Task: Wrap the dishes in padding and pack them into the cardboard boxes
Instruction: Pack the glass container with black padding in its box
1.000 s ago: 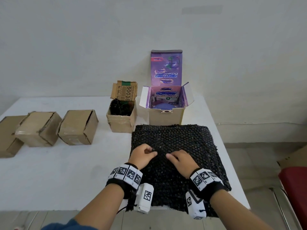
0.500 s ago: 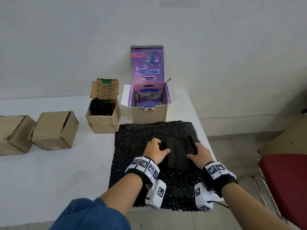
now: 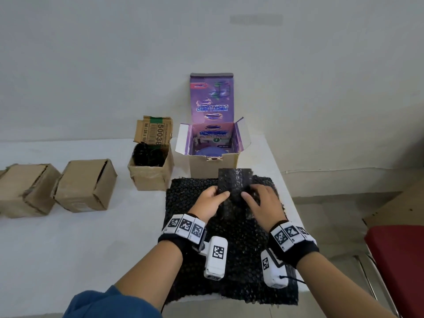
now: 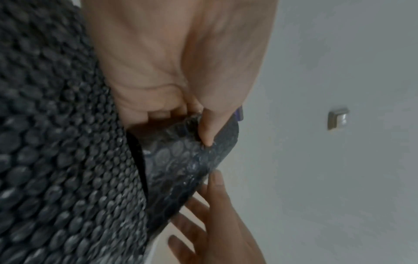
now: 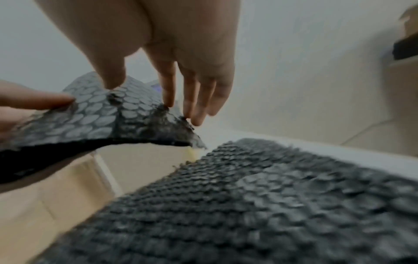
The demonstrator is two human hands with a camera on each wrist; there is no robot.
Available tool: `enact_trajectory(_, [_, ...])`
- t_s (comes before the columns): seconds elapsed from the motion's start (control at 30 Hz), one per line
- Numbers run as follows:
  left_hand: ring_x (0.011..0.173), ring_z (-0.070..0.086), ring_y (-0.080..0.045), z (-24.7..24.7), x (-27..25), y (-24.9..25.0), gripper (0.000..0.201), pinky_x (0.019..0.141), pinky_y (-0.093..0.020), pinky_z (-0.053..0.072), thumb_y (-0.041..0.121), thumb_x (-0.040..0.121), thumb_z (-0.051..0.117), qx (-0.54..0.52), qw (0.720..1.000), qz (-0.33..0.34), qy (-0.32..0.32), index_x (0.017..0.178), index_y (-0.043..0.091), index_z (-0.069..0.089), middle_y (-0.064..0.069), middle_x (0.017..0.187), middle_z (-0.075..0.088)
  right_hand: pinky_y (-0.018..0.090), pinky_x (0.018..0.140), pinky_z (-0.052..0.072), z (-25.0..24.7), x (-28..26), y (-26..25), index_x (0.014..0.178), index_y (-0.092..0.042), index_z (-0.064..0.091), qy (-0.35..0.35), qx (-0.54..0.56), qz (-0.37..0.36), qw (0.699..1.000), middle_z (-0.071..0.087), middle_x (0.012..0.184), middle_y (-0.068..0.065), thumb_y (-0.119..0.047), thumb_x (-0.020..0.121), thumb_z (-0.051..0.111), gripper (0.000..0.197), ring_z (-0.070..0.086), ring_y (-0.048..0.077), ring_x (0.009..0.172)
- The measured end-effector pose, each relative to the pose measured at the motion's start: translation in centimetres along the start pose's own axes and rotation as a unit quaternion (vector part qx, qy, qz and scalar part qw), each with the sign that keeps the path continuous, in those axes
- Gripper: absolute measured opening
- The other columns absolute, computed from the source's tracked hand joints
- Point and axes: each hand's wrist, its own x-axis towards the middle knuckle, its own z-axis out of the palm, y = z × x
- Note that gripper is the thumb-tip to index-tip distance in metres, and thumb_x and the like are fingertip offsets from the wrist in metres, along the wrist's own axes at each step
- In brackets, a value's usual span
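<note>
Padding sheet peeled off the stack

Over the black bubble-wrap stack (image 3: 231,249) on the desk (image 3: 68,237), the left hand (image 3: 210,199) pinches a small padding sheet (image 3: 234,183) while the right hand (image 3: 263,203) pinches its other edge with straighter fingers; flat a second ago, it is now raised, ready for a dish. Beyond stands the open purple box (image 3: 213,161), the dish inside unclear.
</note>
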Motion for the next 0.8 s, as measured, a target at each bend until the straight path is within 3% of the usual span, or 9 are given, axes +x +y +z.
enact_trajectory(0.1, [0.102, 0.065, -0.019, -2.6, -1.3, 1.9, 0.020, 0.094, -0.039, 0.050, 0.014, 0.097, 0.050, -0.036, 0.998, 0.033, -0.031, 0.114, 0.017, 0.059, 0.000, 0.105, 0.069, 0.026, 0.099, 0.040, 1.1, 1.3, -3.5, 0.132, -0.014, 0.048, -0.069, 0.168, 0.015, 0.983, 0.060, 0.123, 0.004, -0.041, 0.090, 0.058, 0.051, 0.055, 0.018, 0.115])
enact_trajectory(0.27, [0.102, 0.064, -0.018, -8.4, -1.4, 3.1, 0.021, 0.092, -0.035, 0.051, 0.020, 0.095, 0.053, 0.021, 0.996, 0.081, 0.024, 0.116, 0.019, 0.058, -0.002, 0.110, 0.068, 0.041, 0.101, 0.046, 4.3, 3.6, -8.5, 0.119, -0.013, 0.055, -0.125, 0.336, 0.033, 0.933, 0.066, 0.115, 0.006, -0.027, 0.088, 0.064, 0.035, 0.060, 0.021, 0.113])
enact_trajectory(0.33, [0.101, 0.063, -0.014, -10.8, -1.0, 3.5, 0.018, 0.089, -0.030, 0.051, 0.022, 0.094, 0.055, 0.050, 0.992, 0.102, 0.056, 0.112, 0.021, 0.058, -0.003, 0.111, 0.066, 0.043, 0.100, 0.047, 5.7, 4.4, -10.7, 0.111, -0.014, 0.057, -0.130, 0.341, 0.022, 0.931, 0.067, 0.112, 0.007, -0.023, 0.089, 0.063, 0.025, 0.062, 0.020, 0.109])
enact_trajectory(0.43, [0.104, 0.063, -0.019, -14.4, 0.3, 4.0, 0.017, 0.095, -0.040, 0.050, 0.024, 0.091, 0.060, 0.054, 0.990, 0.105, 0.079, 0.107, 0.022, 0.055, -0.005, 0.109, 0.065, 0.046, 0.096, 0.048, 7.5, 5.7, -14.1, 0.104, -0.013, 0.062, -0.137, 0.317, -0.005, 0.938, 0.069, 0.105, 0.008, -0.022, 0.091, 0.060, 0.016, 0.065, 0.022, 0.100])
enact_trajectory(0.53, [0.105, 0.062, -0.023, -17.7, 1.9, 4.7, 0.041, 0.095, -0.048, 0.050, 0.024, 0.083, 0.069, 0.033, 0.988, 0.093, 0.119, 0.116, 0.017, 0.046, -0.010, 0.113, 0.063, 0.045, 0.093, 0.049, 9.5, 7.6, -16.8, 0.105, -0.013, 0.064, -0.112, 0.281, -0.021, 0.953, 0.069, 0.102, 0.007, -0.020, 0.089, 0.063, 0.018, 0.064, 0.023, 0.097])
enact_trajectory(0.6, [0.103, 0.061, -0.022, -19.5, 3.2, 5.2, 0.047, 0.093, -0.044, 0.051, 0.015, 0.081, 0.071, 0.044, 0.980, 0.116, 0.158, 0.114, 0.018, 0.038, -0.011, 0.112, 0.061, 0.040, 0.089, 0.051, 10.7, 8.9, -18.6, 0.109, -0.015, 0.057, -0.070, 0.278, 0.002, 0.958, 0.067, 0.099, 0.008, -0.020, 0.085, 0.068, 0.026, 0.062, 0.023, 0.093])
enact_trajectory(0.7, [0.095, 0.061, -0.021, -21.5, 5.2, 6.3, 0.036, 0.086, -0.037, 0.051, 0.013, 0.082, 0.069, 0.133, 0.954, 0.182, 0.198, 0.102, 0.020, 0.041, -0.007, 0.102, 0.061, 0.027, 0.075, 0.049, 12.3, 10.4, -20.7, 0.106, -0.018, 0.045, -0.017, 0.299, 0.038, 0.953, 0.060, 0.090, 0.008, -0.016, 0.086, 0.067, 0.029, 0.057, 0.020, 0.082])
enact_trajectory(0.8, [0.101, 0.058, -0.018, -23.3, 7.4, 7.2, 0.025, 0.091, -0.031, 0.048, 0.010, 0.084, 0.066, 0.204, 0.932, 0.218, 0.203, 0.102, 0.021, 0.053, 0.001, 0.107, 0.062, 0.034, 0.086, 0.051, 13.7, 11.2, -21.8, 0.111, -0.014, 0.047, -0.017, 0.247, 0.039, 0.968, 0.063, 0.109, 0.012, -0.015, 0.093, 0.054, 0.020, 0.059, 0.021, 0.092])
